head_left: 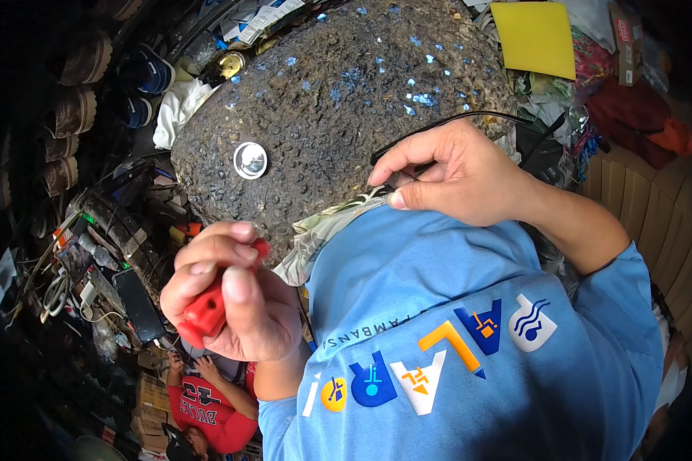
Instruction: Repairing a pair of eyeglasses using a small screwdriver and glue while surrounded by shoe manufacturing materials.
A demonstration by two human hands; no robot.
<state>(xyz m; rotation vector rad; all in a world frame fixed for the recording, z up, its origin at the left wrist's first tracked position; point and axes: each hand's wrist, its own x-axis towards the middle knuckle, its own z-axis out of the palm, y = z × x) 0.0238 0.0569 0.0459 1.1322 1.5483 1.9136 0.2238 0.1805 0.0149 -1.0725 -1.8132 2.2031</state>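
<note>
My left hand (234, 307), raised at the lower left and slightly blurred, is closed around a small red plastic object (206, 311). Fingers hide most of it, so its kind is unclear. My right hand (457, 177) pinches a thin black piece between thumb and forefinger, close to the patterned cloth (315, 227) at my lap. A long curved black arm (469, 114), like the temple of a pair of eyeglasses, runs from that hand toward the upper right. Beyond both hands lies a large rough dark block (323, 115) speckled with shiny blue flakes. A small round silver dish (251, 160) rests on it.
A yellow sheet (534, 38) lies at the far right among bags and scraps. Shoes (146, 73) line the left. Beside the block, a cluttered tray holds scissors (55, 296) and a dark phone (137, 302). A person in a red shirt (211, 403) is at the lower left.
</note>
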